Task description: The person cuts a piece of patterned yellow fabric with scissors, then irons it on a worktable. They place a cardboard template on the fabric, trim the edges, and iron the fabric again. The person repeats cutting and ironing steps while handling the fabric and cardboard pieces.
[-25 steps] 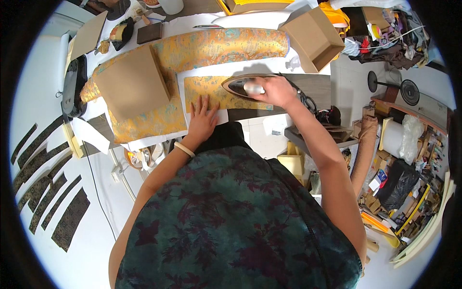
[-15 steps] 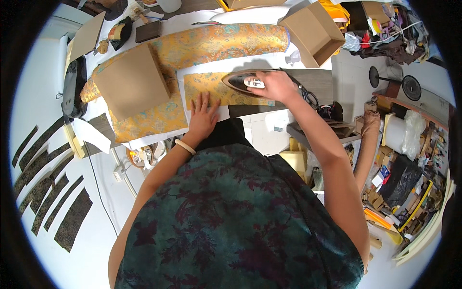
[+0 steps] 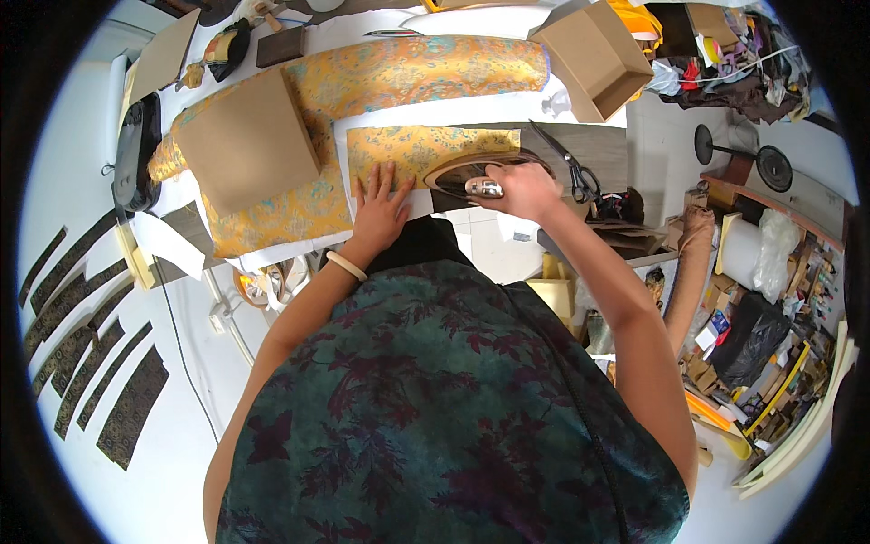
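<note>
My right hand (image 3: pixel 528 191) is wrapped round the handle of a clothes iron (image 3: pixel 444 176), its pointed end toward my left hand. The iron rests over the near edge of a small yellow patterned brocade piece (image 3: pixel 399 145), covering part of it. Flat on that piece's near left part lies my left hand (image 3: pixel 381 212), fingers spread. Just right of the iron, black-handled scissors (image 3: pixel 580 177) lie with blades pointing away to the upper left. A larger brocade sheet (image 3: pixel 408 68), partly rolled, stretches along the far side, with a brown square board or box (image 3: pixel 249 143) on it.
An open cardboard box (image 3: pixel 603 68) stands at the far right of the table. A black case-like object (image 3: pixel 139 154) sits at the left end. Dark patterned strips (image 3: pixel 131 408) lie on the white surface at left. Behind my right arm are a fabric roll (image 3: pixel 693 254) and cluttered shelves.
My right hand has drawn the iron nearer to me, from the brocade piece's middle to its near edge. The piece's far edge and the scissors' blades now show. My left hand stays in place.
</note>
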Action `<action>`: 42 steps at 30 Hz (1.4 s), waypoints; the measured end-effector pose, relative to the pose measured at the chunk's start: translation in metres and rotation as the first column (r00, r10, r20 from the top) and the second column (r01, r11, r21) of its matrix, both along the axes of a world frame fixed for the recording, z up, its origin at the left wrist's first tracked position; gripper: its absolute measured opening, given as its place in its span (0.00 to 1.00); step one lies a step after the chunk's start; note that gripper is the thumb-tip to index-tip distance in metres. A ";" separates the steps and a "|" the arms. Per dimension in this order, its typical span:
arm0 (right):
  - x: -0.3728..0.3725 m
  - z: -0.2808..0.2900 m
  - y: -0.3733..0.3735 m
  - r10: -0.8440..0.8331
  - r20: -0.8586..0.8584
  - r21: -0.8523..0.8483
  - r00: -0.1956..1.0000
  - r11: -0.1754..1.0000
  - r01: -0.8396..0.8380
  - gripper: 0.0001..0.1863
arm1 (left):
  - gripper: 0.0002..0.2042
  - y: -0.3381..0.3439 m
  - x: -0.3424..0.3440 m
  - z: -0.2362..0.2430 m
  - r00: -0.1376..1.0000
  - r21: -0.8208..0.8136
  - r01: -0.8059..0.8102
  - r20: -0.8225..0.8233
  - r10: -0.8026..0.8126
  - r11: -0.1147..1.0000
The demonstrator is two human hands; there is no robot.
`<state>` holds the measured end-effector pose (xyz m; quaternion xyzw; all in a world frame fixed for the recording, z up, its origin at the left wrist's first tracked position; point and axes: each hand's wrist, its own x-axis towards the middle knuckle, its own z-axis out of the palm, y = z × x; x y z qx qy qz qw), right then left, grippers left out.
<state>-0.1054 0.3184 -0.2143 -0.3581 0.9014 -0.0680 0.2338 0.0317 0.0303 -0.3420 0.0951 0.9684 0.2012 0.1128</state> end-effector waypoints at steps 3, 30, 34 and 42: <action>0.001 -0.002 0.003 0.042 0.016 0.023 0.999 0.999 -0.042 0.26 | 0.33 0.000 0.000 0.001 1.000 -0.010 0.010 0.020 -0.010 1.000; -0.011 -0.002 0.004 -0.043 -0.001 0.064 0.999 0.997 0.043 0.28 | 0.38 -0.002 0.003 0.005 0.999 -0.030 0.029 0.032 -0.028 0.999; -0.009 -0.006 -0.008 -0.095 -0.056 -0.039 0.994 0.995 0.093 0.30 | 0.39 -0.007 0.019 0.007 0.997 0.019 0.015 0.073 -0.017 1.000; -0.040 -0.004 -0.082 -0.109 -0.084 -0.027 0.991 0.994 0.107 0.31 | 0.38 -0.020 0.032 0.013 0.999 -0.031 -0.008 0.040 0.009 0.999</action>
